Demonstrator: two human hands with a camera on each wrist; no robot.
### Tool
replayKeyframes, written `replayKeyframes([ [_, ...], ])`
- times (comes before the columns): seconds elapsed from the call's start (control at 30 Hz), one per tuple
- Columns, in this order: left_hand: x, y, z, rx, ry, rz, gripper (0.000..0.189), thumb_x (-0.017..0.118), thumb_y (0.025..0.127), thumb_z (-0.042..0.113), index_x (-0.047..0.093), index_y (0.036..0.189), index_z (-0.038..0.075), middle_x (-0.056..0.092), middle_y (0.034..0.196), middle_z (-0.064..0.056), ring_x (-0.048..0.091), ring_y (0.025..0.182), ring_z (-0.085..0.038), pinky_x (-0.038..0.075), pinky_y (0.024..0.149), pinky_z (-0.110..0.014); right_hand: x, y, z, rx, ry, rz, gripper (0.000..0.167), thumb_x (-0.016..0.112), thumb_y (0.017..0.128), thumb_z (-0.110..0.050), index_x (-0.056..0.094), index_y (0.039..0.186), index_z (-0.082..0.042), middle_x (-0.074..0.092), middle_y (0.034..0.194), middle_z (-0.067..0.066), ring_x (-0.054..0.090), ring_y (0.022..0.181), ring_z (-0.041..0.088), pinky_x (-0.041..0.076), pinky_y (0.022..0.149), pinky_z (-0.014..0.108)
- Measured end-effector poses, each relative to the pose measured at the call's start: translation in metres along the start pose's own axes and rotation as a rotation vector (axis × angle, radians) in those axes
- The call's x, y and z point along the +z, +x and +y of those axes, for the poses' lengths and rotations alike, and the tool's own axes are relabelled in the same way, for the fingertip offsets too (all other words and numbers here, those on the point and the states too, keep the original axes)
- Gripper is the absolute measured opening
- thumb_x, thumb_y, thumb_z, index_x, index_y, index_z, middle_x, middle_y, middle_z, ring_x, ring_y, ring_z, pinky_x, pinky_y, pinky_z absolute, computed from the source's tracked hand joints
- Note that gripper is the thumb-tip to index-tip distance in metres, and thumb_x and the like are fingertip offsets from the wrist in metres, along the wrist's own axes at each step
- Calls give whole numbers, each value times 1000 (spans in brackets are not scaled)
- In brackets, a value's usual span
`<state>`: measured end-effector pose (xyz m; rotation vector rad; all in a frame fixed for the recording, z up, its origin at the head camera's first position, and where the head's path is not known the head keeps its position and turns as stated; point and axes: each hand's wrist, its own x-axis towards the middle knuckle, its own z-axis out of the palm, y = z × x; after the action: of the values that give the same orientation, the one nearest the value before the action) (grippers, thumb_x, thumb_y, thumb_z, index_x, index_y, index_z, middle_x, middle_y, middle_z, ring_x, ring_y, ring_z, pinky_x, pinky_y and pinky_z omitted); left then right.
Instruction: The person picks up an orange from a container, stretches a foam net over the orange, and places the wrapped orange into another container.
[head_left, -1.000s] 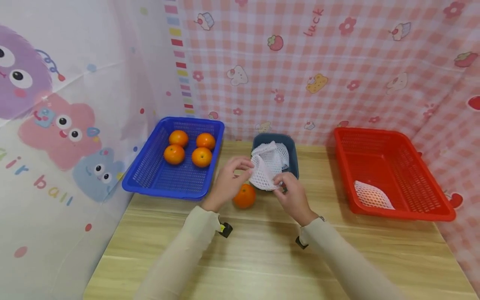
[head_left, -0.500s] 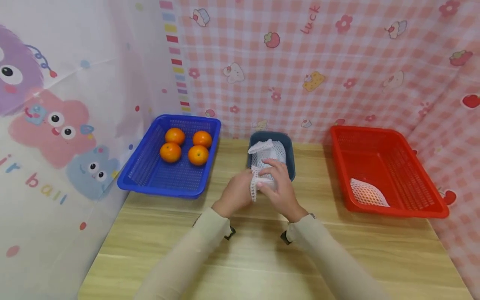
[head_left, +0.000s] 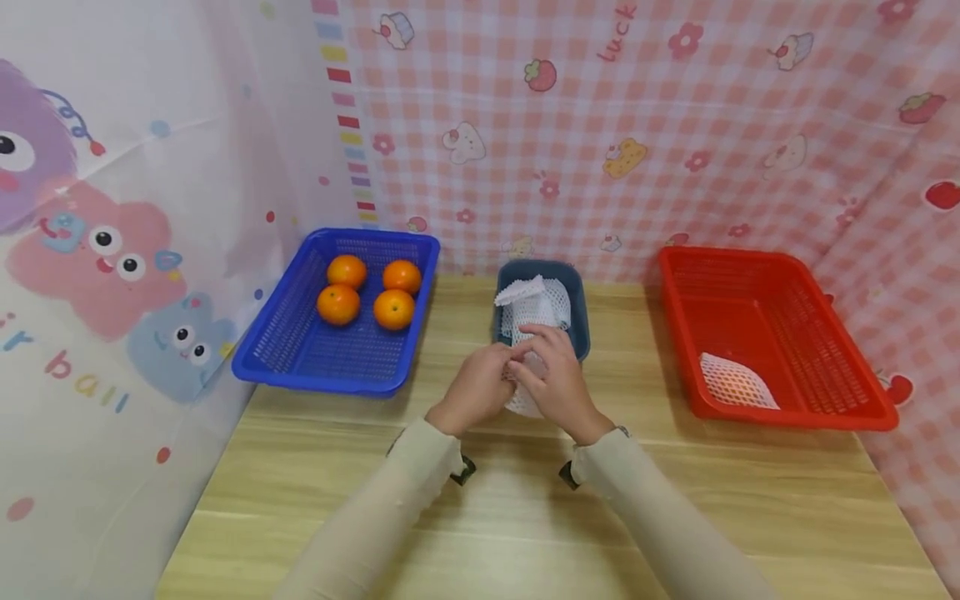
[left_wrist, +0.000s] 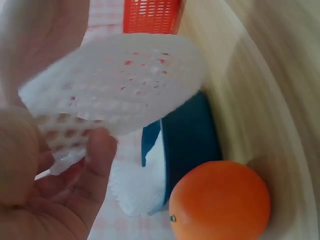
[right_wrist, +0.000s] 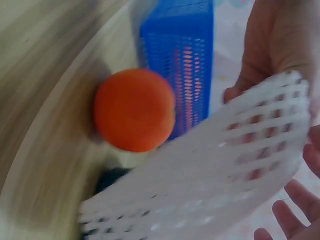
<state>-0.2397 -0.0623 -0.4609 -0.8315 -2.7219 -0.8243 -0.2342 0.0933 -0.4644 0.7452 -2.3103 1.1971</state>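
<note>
A white foam fruit net (head_left: 525, 404) is between my two hands, just in front of the small teal bin. My left hand (head_left: 476, 387) pinches one end of it, thumb against fingers (left_wrist: 95, 165) in the left wrist view. My right hand (head_left: 558, 383) holds the net from the other side, thumb and forefinger right by the left fingertips; its other fingers (right_wrist: 295, 210) hang loosely spread in the right wrist view. Under the net, a loose orange (right_wrist: 132, 110) sits on the table; the hands hide it in the head view.
The teal bin (head_left: 581, 321) holds more foam nets (head_left: 553, 300). At left, a blue basket (head_left: 322, 358) contains several oranges (head_left: 393, 309). A red basket (head_left: 780, 317) stands at right with a netted orange (head_left: 738, 383) inside. Patterned cloth (head_left: 480, 100) hangs behind the table.
My hands have come together from either side of the spread net. The net is now bunched between the fingers with its loose end toward me, and the orange is covered from above.
</note>
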Motion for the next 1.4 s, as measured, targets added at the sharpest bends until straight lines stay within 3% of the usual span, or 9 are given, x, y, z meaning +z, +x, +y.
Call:
replayKeyframes([
  [0.17,-2,0,2,-47,-60,14,25,73,83,4,72,107,6,69,106,-6,64,97,-22,50,88,-37,-7,-3,6,-33,-159,-24,24,61,72,13,72,72,-9,64,119,14,50,115,36,36,96,58],
  [0.37,-2,-1,3,-124,-144,-28,30,71,83,2,74,111,11,69,111,-2,62,104,-21,48,93,-37,-13,-9,8,128,-309,-110,19,63,80,4,77,76,-8,69,111,11,59,105,32,45,90,51],
  [0.5,1,-3,1,-175,-309,-20,34,70,82,-2,72,113,10,67,115,-3,60,108,-21,46,95,-37,-15,-11,12,245,-188,-167,12,71,86,-11,75,97,-8,68,112,8,61,105,27,48,90,45],
  [0.7,3,-3,-6,-257,-643,58,35,70,83,-5,69,115,9,65,117,-3,58,108,-19,48,92,-36,-20,-14,22,377,160,-281,52,79,83,-22,56,130,-15,58,128,4,54,107,22,46,88,42],
  [0.83,5,-3,-8,-335,-834,87,38,68,81,-8,68,116,9,62,123,-5,57,101,-22,52,79,-31,-19,-15,26,376,290,-315,68,80,81,-16,46,139,-13,49,139,8,48,121,26,39,99,47],
  [0.97,7,-4,-11,-362,-954,87,40,68,82,-7,65,121,4,58,127,-10,59,99,-27,53,72,-28,-16,-16,29,346,269,-298,64,78,82,-6,47,137,-10,49,140,11,45,125,28,35,103,49],
  [1.1,9,-7,-20,-332,-892,147,37,71,86,0,64,122,3,61,121,-13,59,103,-27,52,82,-31,-15,-17,34,356,167,-284,60,79,80,-5,50,132,-9,53,135,15,51,115,31,40,98,51],
  [1.23,11,-11,-34,-345,-674,224,35,72,87,9,64,120,4,60,121,-14,52,112,-32,45,94,-45,-16,-19,43,382,88,-303,60,80,79,-4,50,131,-6,53,136,17,51,118,33,38,103,52],
  [1.4,22,-19,-54,-421,-369,66,59,79,82,22,56,133,6,50,135,-16,40,126,-38,32,105,-50,-14,-23,50,424,17,-340,65,81,78,-6,49,134,-6,52,138,16,49,124,33,36,105,51],
])
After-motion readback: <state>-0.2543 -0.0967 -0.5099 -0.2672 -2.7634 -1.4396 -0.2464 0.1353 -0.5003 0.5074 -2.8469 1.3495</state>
